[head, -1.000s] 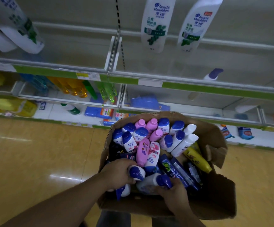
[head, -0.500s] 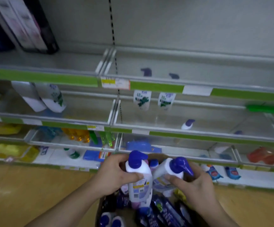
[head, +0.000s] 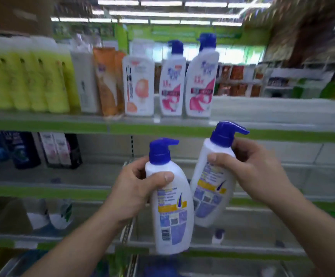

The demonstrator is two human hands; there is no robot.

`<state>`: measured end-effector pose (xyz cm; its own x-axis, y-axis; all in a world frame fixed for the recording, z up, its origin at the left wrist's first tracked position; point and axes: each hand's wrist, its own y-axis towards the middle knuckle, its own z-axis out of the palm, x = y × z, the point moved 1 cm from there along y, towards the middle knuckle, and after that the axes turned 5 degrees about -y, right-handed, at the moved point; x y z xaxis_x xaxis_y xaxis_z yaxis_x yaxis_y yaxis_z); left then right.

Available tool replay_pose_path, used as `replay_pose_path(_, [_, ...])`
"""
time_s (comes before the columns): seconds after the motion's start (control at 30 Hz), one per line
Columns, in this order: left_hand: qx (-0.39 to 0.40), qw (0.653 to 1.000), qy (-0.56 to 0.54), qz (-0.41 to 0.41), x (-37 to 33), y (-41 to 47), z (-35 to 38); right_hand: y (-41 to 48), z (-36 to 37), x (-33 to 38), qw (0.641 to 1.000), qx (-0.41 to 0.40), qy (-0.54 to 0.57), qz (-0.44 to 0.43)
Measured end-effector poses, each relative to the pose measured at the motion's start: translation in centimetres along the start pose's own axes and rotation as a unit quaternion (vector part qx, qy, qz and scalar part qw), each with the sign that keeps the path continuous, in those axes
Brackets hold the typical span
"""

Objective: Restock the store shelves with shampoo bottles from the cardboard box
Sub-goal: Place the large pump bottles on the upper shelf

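My left hand [head: 136,184] grips a white shampoo bottle [head: 172,214] with a blue pump cap near its shoulder, back label facing me. My right hand [head: 256,172] grips a second white pump bottle [head: 212,188] just to the right, tilted slightly and nearly touching the first. Both bottles are raised in front of the shelves, below the top shelf [head: 262,116]. Two matching white bottles with pink labels [head: 199,80] stand on that top shelf. The cardboard box is out of view.
Yellow bottles [head: 26,80], a white bottle and orange ones [head: 106,80] fill the top shelf's left part; its right part is bare. Dark bottles [head: 26,148] stand on the second shelf at left. Lower shelves hold a few white bottles [head: 50,214].
Both hands lifted the two pump bottles out of the box and up to shelf height. The view swung upward, so the box dropped out of sight and the top shelf appeared.
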<state>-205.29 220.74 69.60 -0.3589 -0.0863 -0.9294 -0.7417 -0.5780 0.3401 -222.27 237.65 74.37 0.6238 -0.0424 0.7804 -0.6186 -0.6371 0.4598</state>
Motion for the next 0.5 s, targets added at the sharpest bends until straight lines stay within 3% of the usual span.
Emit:
replay_pose_path(0.23, [-0.032, 0.996, -0.053, 0.062, -6.0, 4.9, 1.4, 8.0, -6.0, 5.5, 0.995, -0.074, -0.062, -0.004])
replay_pose_path(0.5, [-0.046, 0.991, -0.008, 0.123, -8.9, 9.0, 1.4, 18.1, -10.9, 7.6, 0.979, -0.165, -0.114, 0.047])
